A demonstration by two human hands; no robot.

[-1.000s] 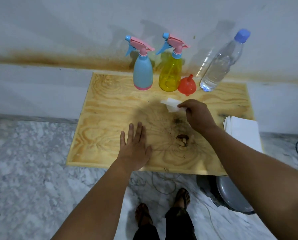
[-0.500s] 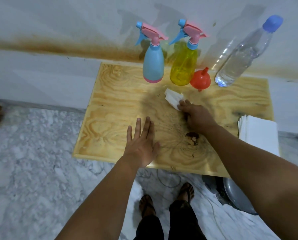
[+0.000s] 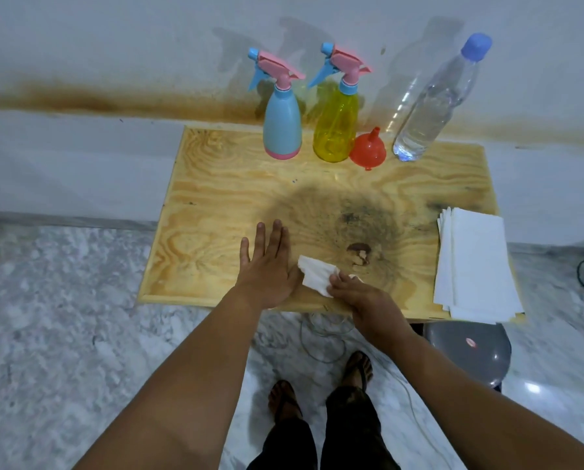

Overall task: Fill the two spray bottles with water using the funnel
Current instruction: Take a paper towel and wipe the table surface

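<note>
— Plywood table (image 3: 216,198), one head view only. What's on it?

— At the back, by the wall: a blue sprayer (image 3: 281,128), a yellow sprayer (image 3: 335,128) just beside it, an orange funnel (image 3: 368,152) lying mouth-down with its spout up, and a clear water bottle (image 3: 429,111) with its blue cap on. A stack of napkins (image 3: 474,262) sits at the right edge.

— And the hands?

— Both at the near edge, well apart from the bottles. The left hand (image 3: 267,269) lies flat, fingers spread and released, pressing on the wood and gripping nothing. The right hand (image 3: 355,293) pinches a crumpled tissue (image 3: 317,274) against the tabletop, right next to the left.

— So which step is this?

— I'd judge a wipe-down of the surface, around the dark stain (image 3: 338,215) in the middle. No filling has begun: both spray heads are screwed on, the funnel is untouched, the water is capped. The yellow sprayer looks empty; the blue one is opaque, so I can't tell.

— Next move?

— Probably put the tissue aside, reach to the back row, and unscrew one trigger head. That wants one hand steadying the body while the other twists, then the funnel flipped spout-down into the neck.
</note>
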